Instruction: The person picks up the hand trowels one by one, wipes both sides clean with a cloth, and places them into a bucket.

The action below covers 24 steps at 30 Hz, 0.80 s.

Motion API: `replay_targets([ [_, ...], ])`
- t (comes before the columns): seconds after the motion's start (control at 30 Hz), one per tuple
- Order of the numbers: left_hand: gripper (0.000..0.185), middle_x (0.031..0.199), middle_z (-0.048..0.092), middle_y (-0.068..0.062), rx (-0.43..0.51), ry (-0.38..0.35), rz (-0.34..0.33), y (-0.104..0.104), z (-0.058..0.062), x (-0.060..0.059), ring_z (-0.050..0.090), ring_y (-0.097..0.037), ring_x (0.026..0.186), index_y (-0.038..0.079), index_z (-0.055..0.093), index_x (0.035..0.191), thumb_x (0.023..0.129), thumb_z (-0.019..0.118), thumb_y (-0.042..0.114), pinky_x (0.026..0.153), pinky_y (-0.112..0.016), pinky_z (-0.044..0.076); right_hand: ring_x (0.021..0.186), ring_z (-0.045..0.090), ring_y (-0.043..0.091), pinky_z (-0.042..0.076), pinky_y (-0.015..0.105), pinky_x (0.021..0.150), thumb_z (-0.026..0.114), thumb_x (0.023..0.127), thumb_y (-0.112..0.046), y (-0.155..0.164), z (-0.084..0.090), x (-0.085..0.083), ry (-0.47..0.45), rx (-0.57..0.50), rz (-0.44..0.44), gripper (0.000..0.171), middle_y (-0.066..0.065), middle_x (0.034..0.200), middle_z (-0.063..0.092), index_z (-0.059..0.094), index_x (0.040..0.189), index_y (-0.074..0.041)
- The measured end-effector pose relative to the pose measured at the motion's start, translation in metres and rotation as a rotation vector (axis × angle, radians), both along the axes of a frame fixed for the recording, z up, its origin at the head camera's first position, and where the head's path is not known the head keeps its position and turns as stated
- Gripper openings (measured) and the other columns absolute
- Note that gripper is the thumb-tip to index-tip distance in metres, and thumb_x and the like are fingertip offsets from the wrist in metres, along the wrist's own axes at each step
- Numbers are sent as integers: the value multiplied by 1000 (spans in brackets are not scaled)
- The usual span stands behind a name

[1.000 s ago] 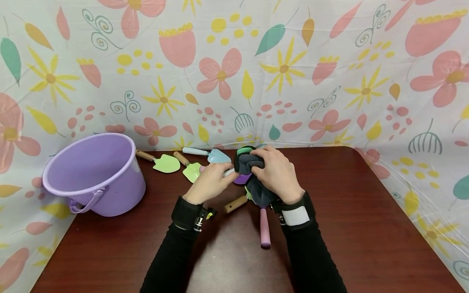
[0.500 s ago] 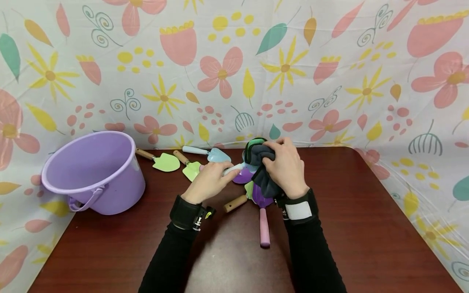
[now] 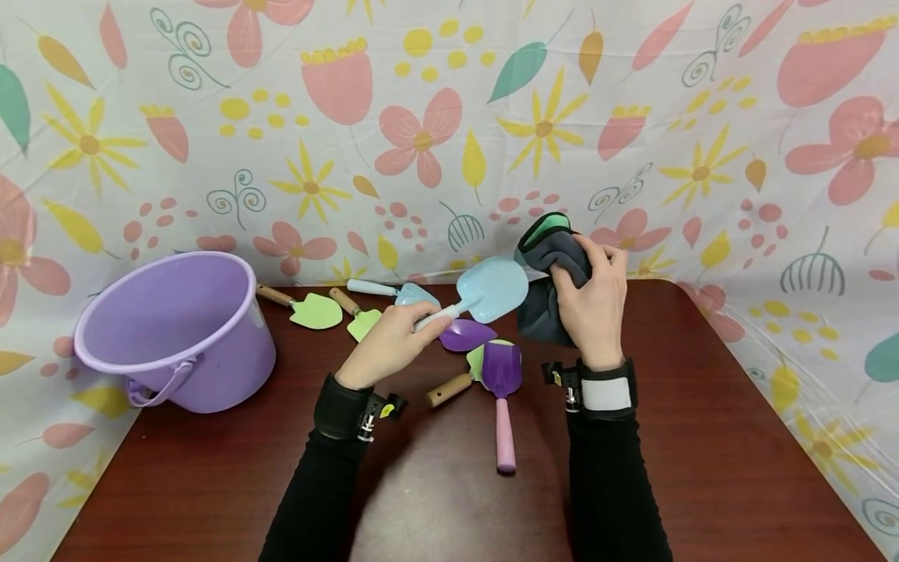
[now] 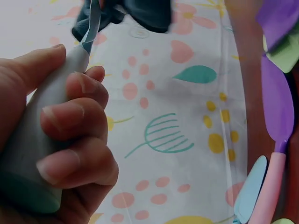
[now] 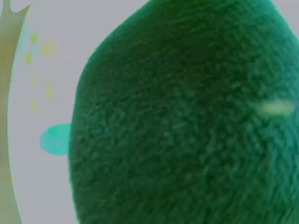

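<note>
Brown table (image 3: 674, 437) carries bucket (image 3: 175, 332), toy trowels (image 3: 316, 312)

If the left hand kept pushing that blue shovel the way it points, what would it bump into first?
Probably the dark cloth gripped by the right hand: the light blue shovel in the left hand points up-right toward it, though depth is uncertain.

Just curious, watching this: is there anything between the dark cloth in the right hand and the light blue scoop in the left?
Nothing visible. The left hand holds the light blue scoop raised above the table, and the right hand holds the dark cloth right beside its blade. The other scoops lie lower, on the table.
</note>
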<state>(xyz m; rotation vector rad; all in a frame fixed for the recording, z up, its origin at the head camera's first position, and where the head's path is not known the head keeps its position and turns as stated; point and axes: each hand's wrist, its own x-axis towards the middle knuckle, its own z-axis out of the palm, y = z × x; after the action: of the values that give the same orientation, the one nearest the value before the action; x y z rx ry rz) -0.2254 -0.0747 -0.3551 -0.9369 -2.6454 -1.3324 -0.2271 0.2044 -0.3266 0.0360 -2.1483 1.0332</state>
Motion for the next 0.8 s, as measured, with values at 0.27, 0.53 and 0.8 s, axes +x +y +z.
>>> replay_targets([
  [0.27, 25, 64, 41, 5, 24, 19, -33, 3, 3, 2, 31, -9, 49, 23, 63, 94, 101, 51, 44, 51, -27, 30, 108, 50, 30, 40, 41, 90, 64, 95, -13, -2, -13, -13, -97, -292, 212, 48, 18, 131, 49, 52, 141, -13],
  [0.53, 23, 77, 53, 6, 69, 49, -93, 9, 5, 7, 42, -10, 59, 19, 67, 102, 101, 54, 39, 56, -27, 37, 97, 60, 18, 50, 25, 78, 60, 97, -4, -24, -20, -12, -169, -897, 774, 56, 9, 122, 56, 38, 148, -9],
  [0.8, 18, 70, 48, 7, 82, 74, -137, 15, 8, 11, 41, -10, 60, 21, 66, 99, 100, 57, 36, 56, -27, 34, 87, 63, 11, 49, 23, 80, 70, 92, -28, -25, -20, -1, -310, -1207, 1157, 77, -1, 102, 65, 23, 152, -18],
])
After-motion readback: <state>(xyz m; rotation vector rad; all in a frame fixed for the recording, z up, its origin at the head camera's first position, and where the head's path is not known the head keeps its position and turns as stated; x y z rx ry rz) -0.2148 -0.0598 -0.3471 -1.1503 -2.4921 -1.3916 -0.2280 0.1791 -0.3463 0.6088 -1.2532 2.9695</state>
